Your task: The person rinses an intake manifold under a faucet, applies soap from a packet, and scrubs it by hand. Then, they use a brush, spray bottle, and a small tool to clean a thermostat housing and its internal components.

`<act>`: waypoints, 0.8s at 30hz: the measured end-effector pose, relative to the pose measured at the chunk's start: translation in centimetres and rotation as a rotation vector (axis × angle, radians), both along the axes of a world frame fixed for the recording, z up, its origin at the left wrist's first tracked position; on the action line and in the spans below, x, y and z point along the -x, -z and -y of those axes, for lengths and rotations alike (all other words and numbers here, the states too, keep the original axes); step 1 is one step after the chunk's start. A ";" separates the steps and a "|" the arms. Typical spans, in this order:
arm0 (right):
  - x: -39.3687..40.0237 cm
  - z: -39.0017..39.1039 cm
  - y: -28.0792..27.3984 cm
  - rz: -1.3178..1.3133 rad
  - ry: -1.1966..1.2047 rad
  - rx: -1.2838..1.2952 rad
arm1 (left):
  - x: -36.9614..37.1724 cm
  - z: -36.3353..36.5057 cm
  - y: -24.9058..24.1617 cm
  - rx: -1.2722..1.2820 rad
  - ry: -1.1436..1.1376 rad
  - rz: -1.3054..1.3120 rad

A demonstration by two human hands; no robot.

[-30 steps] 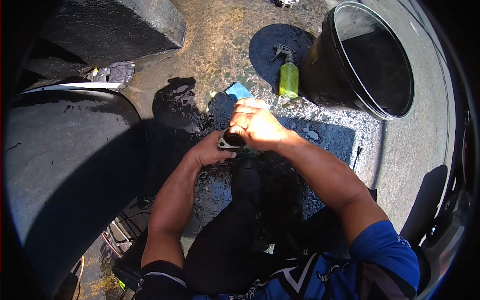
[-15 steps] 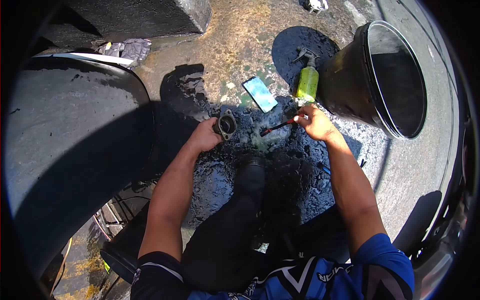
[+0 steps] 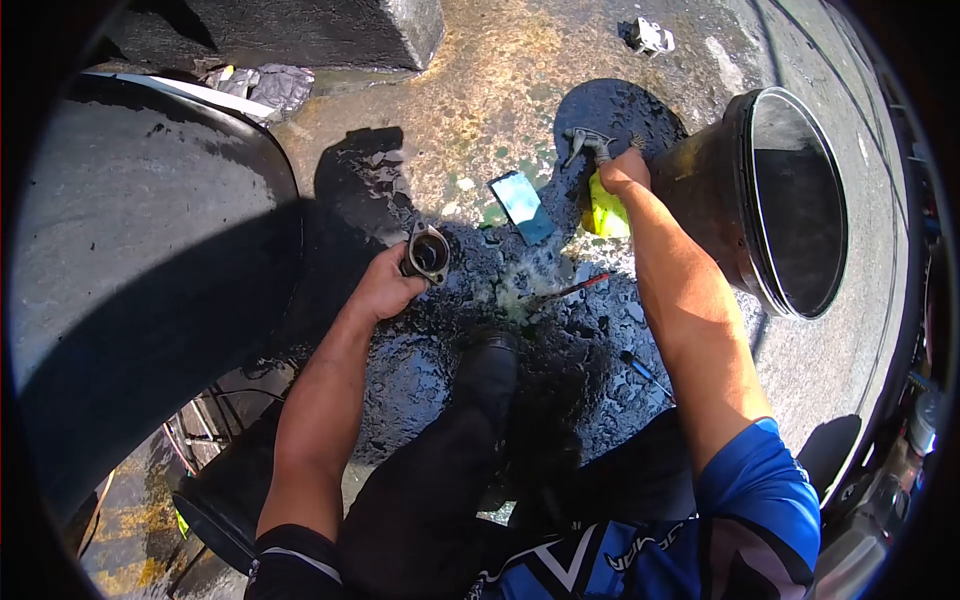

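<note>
My left hand [image 3: 385,285] is closed around a round metal flange part [image 3: 428,254], its dark opening facing up. My right hand [image 3: 625,172] is wrapped round the upper part of a spray bottle [image 3: 608,212] with yellow-green liquid; its grey trigger head points to the left. Between my hands a red-handled brush [image 3: 582,287] lies on the wet, foamy ground. Just above it rests a light blue rectangular block [image 3: 522,207].
A large black bucket [image 3: 745,200] lies tilted at the right. A big dark curved panel [image 3: 150,250] fills the left. A blue screwdriver [image 3: 645,372] lies beside my right forearm. A small white-and-metal item [image 3: 652,38] sits at the top, and a concrete block [image 3: 300,35] stands upper left.
My right hand has let go of the red-handled brush, which now lies on the ground, and has taken hold of the spray bottle. My left hand has moved slightly left with the metal part.
</note>
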State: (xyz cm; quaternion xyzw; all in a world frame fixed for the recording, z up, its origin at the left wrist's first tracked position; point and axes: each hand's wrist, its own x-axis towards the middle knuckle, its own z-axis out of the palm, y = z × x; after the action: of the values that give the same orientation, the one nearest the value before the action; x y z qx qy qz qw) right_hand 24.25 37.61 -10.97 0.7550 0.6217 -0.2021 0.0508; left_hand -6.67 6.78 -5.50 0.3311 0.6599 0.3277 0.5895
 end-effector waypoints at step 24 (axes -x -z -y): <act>1.6 14.7 -11.7 -0.904 -0.908 0.215 | -1.6 -6.0 0.0 -0.259 -0.070 -0.586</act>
State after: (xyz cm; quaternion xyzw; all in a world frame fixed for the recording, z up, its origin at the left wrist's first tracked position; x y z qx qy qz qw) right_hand 22.62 22.86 0.69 0.2481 0.8155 -0.5193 -0.0604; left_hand -5.07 12.81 -5.50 0.4607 0.7652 0.3201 0.3158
